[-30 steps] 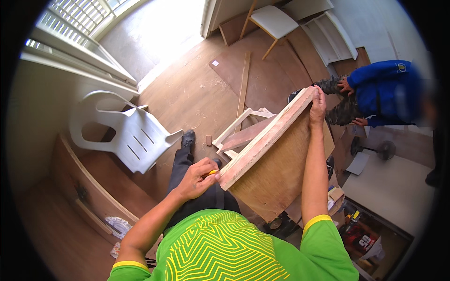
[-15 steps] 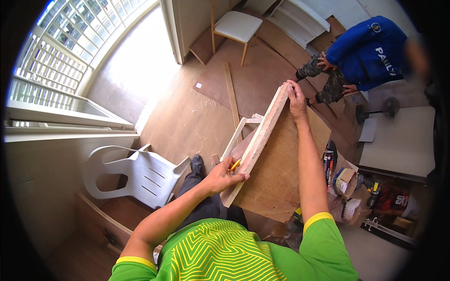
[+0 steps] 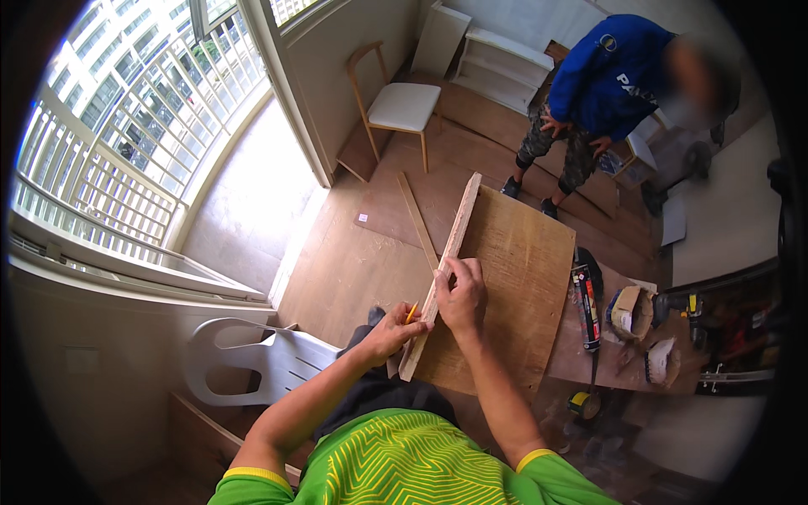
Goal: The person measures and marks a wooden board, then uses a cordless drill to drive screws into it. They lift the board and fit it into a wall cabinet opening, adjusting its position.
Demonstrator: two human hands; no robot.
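A long wooden strip [image 3: 465,215] runs along the left edge of a plywood panel [image 3: 520,278] in front of me. Near the strip's close end, my left hand [image 3: 389,332] has a yellow pencil [image 3: 411,313] between its fingers, and its thumb rests against the strip. Farther up, my right hand [image 3: 461,296] is closed over the strip about midway along it, with the fingertips at its left side. Whatever supports the panel is hidden beneath it.
A white plastic chair [image 3: 273,364] stands at left, a wooden chair with a pale seat [image 3: 404,107] farther off. Another person in a blue top [image 3: 608,71] bends over beyond the panel. A sealant cartridge [image 3: 587,307], a tape measure [image 3: 583,404] and a drill [image 3: 692,308] are at right.
My right hand has slid from the strip's far end back toward me, close to my left hand. The left hand still has the pencil. The head view has shifted.
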